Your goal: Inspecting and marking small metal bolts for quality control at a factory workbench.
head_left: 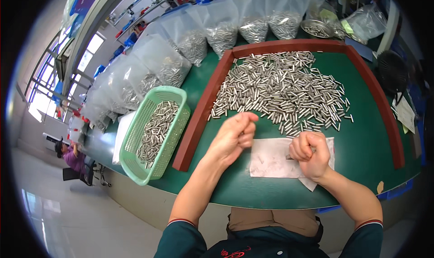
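A wide pile of short, shiny metal pins [280,91] is spread over the green tabletop in front of me. My left hand [235,137] is closed just off the pile's near edge; whatever its curled fingers hold is hidden. Over a stained white cloth [271,161], my right hand [312,155] is curled into a fist, and the small grey end of a metal pin seems to stick out at its left side. The cloth lies flat between me and the pile, with one corner hanging toward the table's front edge.
A dark red raised border [205,109] frames the pile on three sides. Left of it stands a light green basket [129,143] partly filled with pins. Clear bags of pins [221,30] line the back, beside a metal bowl [318,28]. A black fan [392,72] stands right.
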`<state>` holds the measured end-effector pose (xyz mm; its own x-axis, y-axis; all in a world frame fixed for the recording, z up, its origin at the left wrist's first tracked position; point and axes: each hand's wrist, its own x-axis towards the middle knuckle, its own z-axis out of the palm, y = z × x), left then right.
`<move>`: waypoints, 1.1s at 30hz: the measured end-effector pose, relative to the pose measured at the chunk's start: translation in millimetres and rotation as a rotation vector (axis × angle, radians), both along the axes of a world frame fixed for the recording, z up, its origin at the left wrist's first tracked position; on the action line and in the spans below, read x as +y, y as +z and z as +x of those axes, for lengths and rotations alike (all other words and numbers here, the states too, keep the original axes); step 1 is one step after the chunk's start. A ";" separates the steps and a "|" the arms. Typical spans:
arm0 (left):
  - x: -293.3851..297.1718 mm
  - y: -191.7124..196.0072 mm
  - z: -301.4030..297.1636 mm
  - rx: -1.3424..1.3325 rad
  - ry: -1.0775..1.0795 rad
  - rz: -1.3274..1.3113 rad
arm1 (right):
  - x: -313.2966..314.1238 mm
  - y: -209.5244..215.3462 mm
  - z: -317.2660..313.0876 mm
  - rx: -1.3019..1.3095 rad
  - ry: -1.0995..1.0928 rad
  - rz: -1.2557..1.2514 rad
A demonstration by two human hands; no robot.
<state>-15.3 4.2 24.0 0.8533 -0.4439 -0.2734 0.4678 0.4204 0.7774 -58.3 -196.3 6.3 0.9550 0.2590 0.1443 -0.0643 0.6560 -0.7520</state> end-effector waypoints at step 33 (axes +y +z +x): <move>-60.9 -27.7 72.0 -1.419 -0.009 1.337 | -2.9 -0.2 -3.5 -0.032 0.035 -0.124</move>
